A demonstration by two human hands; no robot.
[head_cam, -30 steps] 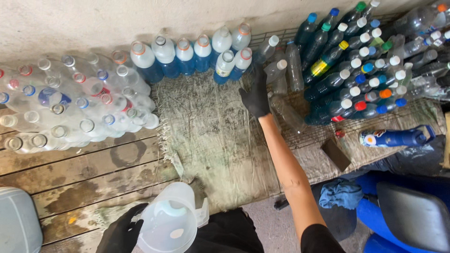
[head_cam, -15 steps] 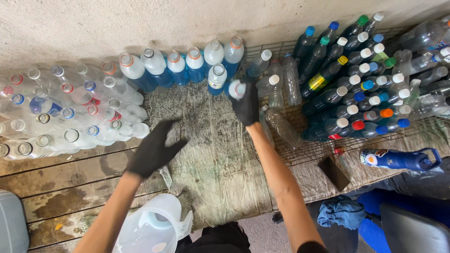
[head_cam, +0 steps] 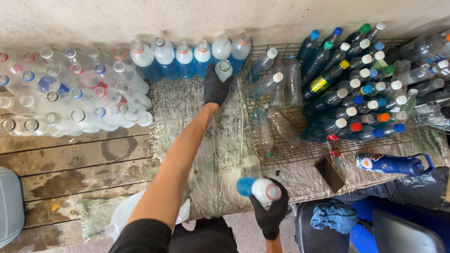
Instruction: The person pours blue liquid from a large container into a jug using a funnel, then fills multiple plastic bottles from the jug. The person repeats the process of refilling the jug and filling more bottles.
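My left hand (head_cam: 215,88), in a black glove, reaches far forward and grips a clear bottle of blue liquid (head_cam: 224,69). That bottle stands just in front of a row of similar blue-filled bottles (head_cam: 187,58) along the wall. My right hand (head_cam: 271,213), also gloved, is close to my body and holds another blue-filled bottle (head_cam: 258,187) on its side, its red-ringed white cap pointing right. A worn mat (head_cam: 187,107) lies under my left arm.
Several empty clear bottles (head_cam: 61,98) are packed at the left on wooden planks (head_cam: 70,164). A wire rack (head_cam: 304,150) at the right carries many dark capped bottles (head_cam: 356,93). A blue flask (head_cam: 393,164), blue cloth (head_cam: 333,215), white jug (head_cam: 126,215) and grey bin (head_cam: 9,206) lie near me.
My left hand moved from the planks up to the bottle row and took hold of a bottle. My right hand left the row, pulled back towards me and now holds a bottle.
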